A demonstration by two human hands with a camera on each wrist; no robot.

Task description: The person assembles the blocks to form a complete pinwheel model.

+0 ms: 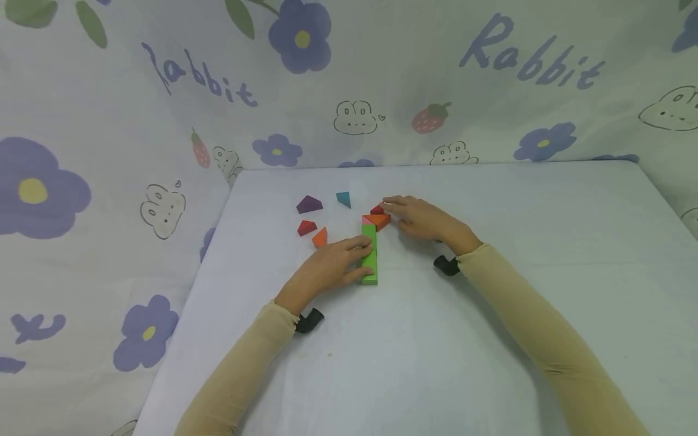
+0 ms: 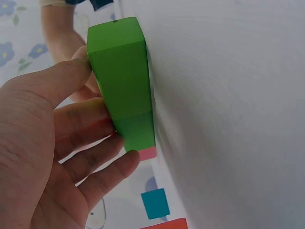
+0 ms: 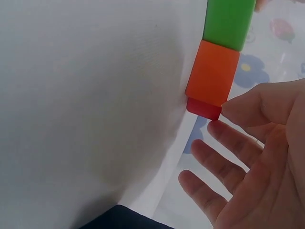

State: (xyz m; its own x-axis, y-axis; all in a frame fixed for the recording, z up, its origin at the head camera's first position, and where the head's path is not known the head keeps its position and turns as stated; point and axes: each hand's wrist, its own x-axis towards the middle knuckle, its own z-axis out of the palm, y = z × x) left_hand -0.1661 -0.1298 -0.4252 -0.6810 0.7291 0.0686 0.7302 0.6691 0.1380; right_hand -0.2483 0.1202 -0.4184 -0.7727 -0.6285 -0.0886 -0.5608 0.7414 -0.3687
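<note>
Two green blocks [image 1: 369,266] lie end to end on the table. My left hand [image 1: 332,264] rests against them from the left, thumb and fingers extended along the side in the left wrist view. A pink block [image 1: 366,220] and an orange triangular block [image 1: 383,221] adjoin their far end. Beyond the orange one is a red block [image 3: 204,108], partly covered in the head view. My right hand [image 1: 420,219] pinches its edge between thumb and forefinger; the other fingers [image 3: 217,164] are spread apart from it.
Left of the row lie a purple block [image 1: 309,204], a teal block [image 1: 344,198], another red block [image 1: 307,227] and another orange block [image 1: 320,237], this one close to the left hand. A patterned cloth [image 1: 382,79] hangs behind the white table [image 1: 436,357].
</note>
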